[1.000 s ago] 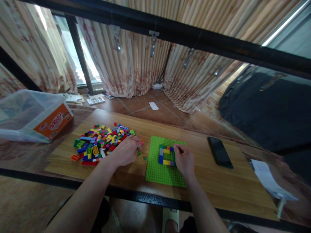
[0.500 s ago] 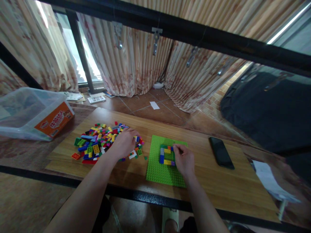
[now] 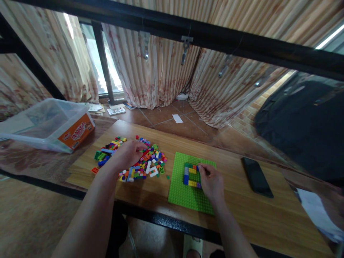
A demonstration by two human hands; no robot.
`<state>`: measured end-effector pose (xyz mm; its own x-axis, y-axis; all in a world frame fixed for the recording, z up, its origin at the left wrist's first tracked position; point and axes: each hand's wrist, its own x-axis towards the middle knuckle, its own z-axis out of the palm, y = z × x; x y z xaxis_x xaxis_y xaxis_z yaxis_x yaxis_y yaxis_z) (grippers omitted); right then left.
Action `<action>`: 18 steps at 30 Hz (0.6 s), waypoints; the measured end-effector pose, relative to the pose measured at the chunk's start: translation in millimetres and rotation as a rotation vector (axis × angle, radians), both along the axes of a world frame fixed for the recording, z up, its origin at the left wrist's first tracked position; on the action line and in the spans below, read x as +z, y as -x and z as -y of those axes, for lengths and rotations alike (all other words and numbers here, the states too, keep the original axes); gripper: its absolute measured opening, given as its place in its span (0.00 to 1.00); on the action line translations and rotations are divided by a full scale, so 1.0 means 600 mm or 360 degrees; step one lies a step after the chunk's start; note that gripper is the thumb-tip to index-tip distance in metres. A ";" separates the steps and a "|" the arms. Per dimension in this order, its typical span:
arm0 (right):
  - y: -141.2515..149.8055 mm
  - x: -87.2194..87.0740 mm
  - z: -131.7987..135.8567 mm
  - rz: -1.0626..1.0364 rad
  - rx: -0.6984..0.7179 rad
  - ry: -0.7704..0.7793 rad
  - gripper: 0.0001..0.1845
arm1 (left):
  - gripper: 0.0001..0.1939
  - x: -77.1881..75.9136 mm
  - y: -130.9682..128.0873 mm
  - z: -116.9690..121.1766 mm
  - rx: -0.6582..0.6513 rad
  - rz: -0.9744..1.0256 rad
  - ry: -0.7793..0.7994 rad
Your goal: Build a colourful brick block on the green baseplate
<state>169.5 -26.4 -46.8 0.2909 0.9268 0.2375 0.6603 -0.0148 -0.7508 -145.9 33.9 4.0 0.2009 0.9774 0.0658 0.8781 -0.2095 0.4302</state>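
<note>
My left hand (image 3: 130, 154) is over a heap of small toy bricks (image 3: 137, 172) of many colours. Its fingers are apart and point to the right, among the bricks, and I see nothing held in them. On a green baseplate (image 3: 178, 197) stands a low square ring of bricks (image 3: 192, 183), in blue, grey, green, red, yellow and purple. My right hand (image 3: 213, 181) rests at the ring's right side, thumb and forefinger closed together by a blue brick (image 3: 198, 168) at its upper right corner. Whatever those fingertips pinch is hidden.
A black phone (image 3: 257, 177) lies on the wooden tabletop (image 3: 233, 204), right of the baseplate. To the left stands a clear plastic bin (image 3: 45, 139) with an orange label. White paper (image 3: 319, 211) is beyond the right end. A dark metal bar (image 3: 166, 224) runs along the front edge.
My left hand has shifted back and left over the heap, uncovering bricks at its front right. The right hand stays by the ring's corner. The whole view has swung slightly left.
</note>
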 end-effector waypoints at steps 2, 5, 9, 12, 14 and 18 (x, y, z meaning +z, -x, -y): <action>0.002 -0.001 -0.001 0.0006 0.0010 0.0002 0.18 | 0.15 -0.001 -0.019 0.003 -0.0015 -0.0064 -0.0066; 0.004 -0.001 -0.001 0.0026 0.0028 -0.0011 0.18 | 0.12 -0.001 -0.054 0.007 -0.0091 -0.0166 -0.0148; 0.005 -0.001 0.000 0.0041 0.0048 -0.0033 0.17 | 0.11 -0.004 -0.081 0.012 -0.0073 -0.0319 -0.0161; 0.002 0.002 -0.001 0.0036 0.0027 -0.0020 0.17 | 0.11 -0.013 -0.085 0.009 -0.0068 -0.0396 -0.0177; -0.003 0.005 -0.002 0.0039 -0.0006 -0.0019 0.18 | 0.12 -0.020 -0.085 0.005 -0.0107 -0.0401 -0.0199; -0.021 0.014 -0.004 0.0012 -0.0109 -0.0032 0.19 | 0.12 -0.021 -0.082 0.001 -0.0079 -0.0336 -0.0195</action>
